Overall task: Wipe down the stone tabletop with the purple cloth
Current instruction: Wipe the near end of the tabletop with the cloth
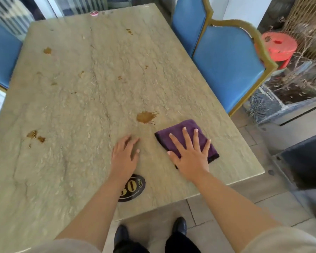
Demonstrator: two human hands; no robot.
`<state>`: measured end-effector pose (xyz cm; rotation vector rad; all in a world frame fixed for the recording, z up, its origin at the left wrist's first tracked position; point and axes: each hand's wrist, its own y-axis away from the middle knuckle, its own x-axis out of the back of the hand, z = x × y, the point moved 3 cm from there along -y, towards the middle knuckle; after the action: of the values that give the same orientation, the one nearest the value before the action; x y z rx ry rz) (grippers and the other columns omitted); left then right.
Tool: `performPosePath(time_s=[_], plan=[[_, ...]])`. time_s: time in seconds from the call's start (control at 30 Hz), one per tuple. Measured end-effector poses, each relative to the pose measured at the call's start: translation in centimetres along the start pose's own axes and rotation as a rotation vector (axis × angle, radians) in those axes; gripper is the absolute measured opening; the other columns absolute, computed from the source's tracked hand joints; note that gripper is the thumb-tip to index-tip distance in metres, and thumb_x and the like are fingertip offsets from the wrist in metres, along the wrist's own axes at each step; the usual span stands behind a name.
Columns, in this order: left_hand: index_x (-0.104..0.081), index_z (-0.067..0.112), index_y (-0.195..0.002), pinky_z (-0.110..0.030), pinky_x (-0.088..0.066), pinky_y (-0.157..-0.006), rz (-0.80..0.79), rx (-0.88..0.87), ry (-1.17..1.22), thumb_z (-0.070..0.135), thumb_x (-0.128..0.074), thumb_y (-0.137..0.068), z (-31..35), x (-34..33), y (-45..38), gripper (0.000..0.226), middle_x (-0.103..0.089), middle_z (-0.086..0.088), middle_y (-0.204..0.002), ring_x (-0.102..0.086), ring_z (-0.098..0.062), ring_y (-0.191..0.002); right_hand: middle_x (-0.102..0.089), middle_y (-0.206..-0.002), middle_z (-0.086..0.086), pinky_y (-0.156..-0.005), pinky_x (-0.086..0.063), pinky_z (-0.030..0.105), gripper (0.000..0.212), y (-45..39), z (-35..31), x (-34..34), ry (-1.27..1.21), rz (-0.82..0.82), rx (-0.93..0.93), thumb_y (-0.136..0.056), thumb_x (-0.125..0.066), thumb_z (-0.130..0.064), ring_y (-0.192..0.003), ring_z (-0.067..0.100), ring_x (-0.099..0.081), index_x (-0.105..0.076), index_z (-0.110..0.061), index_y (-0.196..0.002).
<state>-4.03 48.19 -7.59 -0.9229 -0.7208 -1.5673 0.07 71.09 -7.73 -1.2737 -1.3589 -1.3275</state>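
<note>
The beige stone tabletop [77, 99] fills most of the view and carries several brown splashes. The largest brown stain [144, 117] lies just left of and beyond the folded purple cloth [179, 129], which sits near the table's right front corner. My right hand [190, 154] lies flat on the cloth with fingers spread, pressing it onto the stone. My left hand [124, 154] rests palm down on the bare stone to the left of the cloth, fingers slightly apart, holding nothing.
A dark oval number plaque [135, 187] lies by the front edge under my left forearm. Blue chairs [226, 64] stand along the right side and another blue chair [0, 52] on the left. A small pink cap [94, 13] sits at the far edge. A red stool [279, 46] stands beyond.
</note>
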Motion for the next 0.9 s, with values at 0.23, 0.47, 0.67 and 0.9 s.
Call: performPosePath(time_s=[0.23, 0.47, 0.67, 0.9], plan=[[-0.026, 0.032, -0.15, -0.036, -0.002, -0.12, -0.112, -0.087, -0.108, 0.047, -0.016, -0.094, -1.1, -0.3, 0.4, 0.06, -0.016, 0.006, -0.159, -0.014, -0.013, -0.147, -0.002, -0.161, 0.002, -0.117, 0.002, 0.053, 0.057, -0.1, -3.8, -0.5, -0.065, 0.048, 0.167, -0.097, -0.016, -0.042, -0.148, 0.027, 0.003, -0.009, -0.029, -0.152], [-0.024, 0.035, -0.15, -0.025, 0.009, -0.117, -0.131, -0.087, -0.014, 0.044, -0.014, -0.086, -1.0, 0.2, 0.6, 0.066, -0.011, 0.012, -0.159, 0.0, 0.006, -0.14, -0.01, -0.16, -0.008, -0.119, 0.001, 0.041, 0.051, -1.3, -0.2, 0.2, -0.172, 0.038, 0.355, -0.097, -0.024, -0.033, -0.147, 0.012, 0.002, -0.024, -0.033, -0.148], [-0.022, 0.029, -0.152, -0.03, 0.009, -0.118, -0.178, -0.093, -0.002, 0.034, -0.027, -0.095, -0.7, 0.5, 0.7, 0.057, -0.007, 0.008, -0.16, -0.002, -0.01, -0.148, -0.016, -0.159, 0.006, -0.12, -0.002, 0.048, 0.05, 2.4, 1.8, -0.8, -0.247, 0.219, -0.197, -0.099, -0.032, -0.021, -0.148, 0.025, -0.006, -0.029, -0.02, -0.149], [-0.038, 0.02, -0.146, -0.034, -0.013, -0.121, -0.126, 0.017, 0.341, 0.018, -0.038, -0.101, -2.3, 2.6, 2.0, 0.045, -0.029, 0.008, -0.154, -0.016, -0.006, -0.145, -0.009, -0.159, 0.014, -0.117, 0.009, 0.048, 0.063, 10.8, -13.4, -2.9, -0.413, 0.196, -0.282, -0.09, -0.033, -0.02, -0.146, 0.033, 0.0, -0.019, -0.014, -0.151]])
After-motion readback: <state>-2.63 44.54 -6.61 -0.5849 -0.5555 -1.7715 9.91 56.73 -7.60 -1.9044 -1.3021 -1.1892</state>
